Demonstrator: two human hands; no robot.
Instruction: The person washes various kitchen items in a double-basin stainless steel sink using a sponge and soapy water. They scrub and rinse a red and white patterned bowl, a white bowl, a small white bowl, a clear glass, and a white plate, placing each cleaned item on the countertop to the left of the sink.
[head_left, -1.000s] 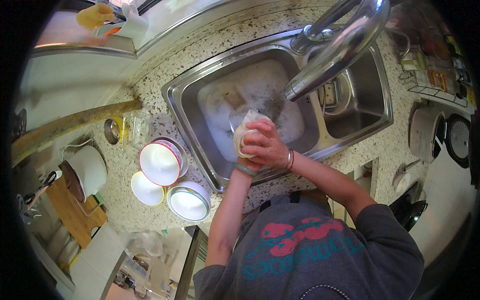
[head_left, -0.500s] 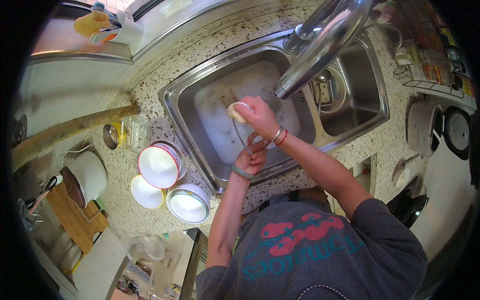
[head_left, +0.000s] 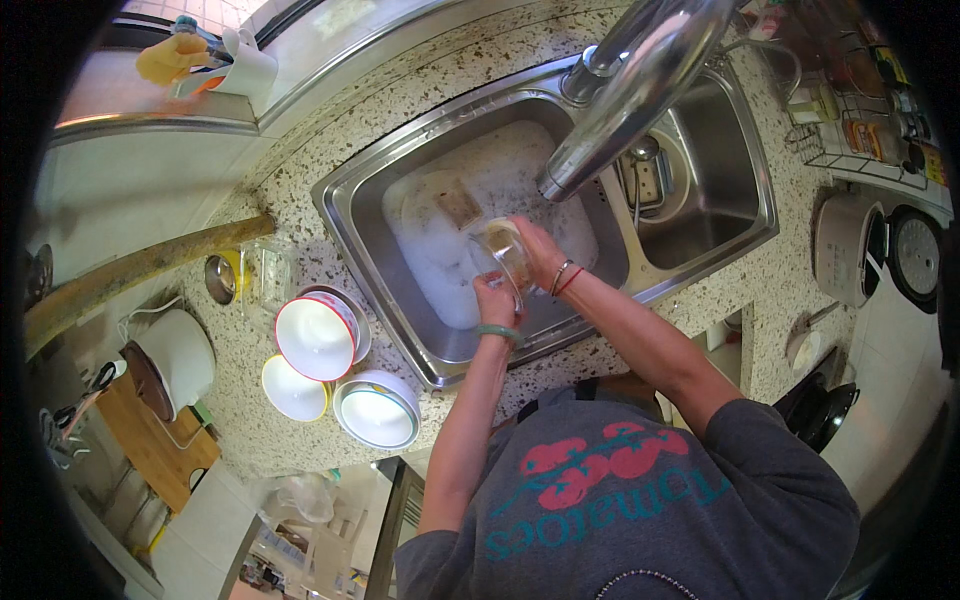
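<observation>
One clear glass vessel [head_left: 512,264], grasped between my left hand [head_left: 495,300] and my right hand [head_left: 538,252], above the larger, sudsy steel basin [head_left: 612,232]. Several white bowls [head_left: 316,340], on the counter [head_left: 250,415] to my left.

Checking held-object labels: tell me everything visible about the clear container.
The clear container is see-through and shiny, glass or plastic, can't tell which. It appears tilted, over the suds in the larger basin. The left hand grips its near end; the right hand is against its right side. The hands partly hide its outline.
</observation>
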